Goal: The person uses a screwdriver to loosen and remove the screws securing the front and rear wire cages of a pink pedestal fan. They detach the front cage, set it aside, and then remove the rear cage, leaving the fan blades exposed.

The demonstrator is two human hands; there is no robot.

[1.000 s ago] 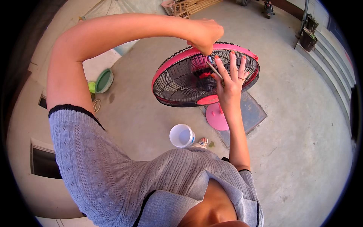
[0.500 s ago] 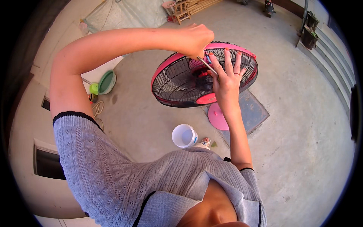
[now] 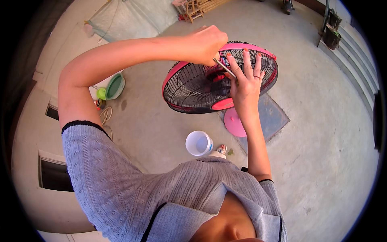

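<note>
My left hand [image 3: 205, 45] is closed in a fist over the upper rim of a pink and black electric fan [image 3: 189, 86]; what its fingers wrap round is hidden. Across the fan's wire grille my right hand [image 3: 246, 86] spreads its fingers, which have red nails and one ring. A slim metal rod [image 3: 225, 67], like a screwdriver shaft, slants from just below the left fist to the base of the right index finger. No handle shows, and I cannot tell which hand bears the rod. The right thumb is mostly hidden.
A white bucket [image 3: 199, 143] stands near my foot, left of the fan's round pink base [image 3: 234, 123]. Further left are a green basin [image 3: 115, 86] and a coiled hose [image 3: 106, 115]. Steps [image 3: 356, 64] with potted plants [image 3: 331, 38] rise at the far right.
The whole scene has shifted slightly right in the picture. Both hands keep much the same place on the fan, and the rod keeps its slant.
</note>
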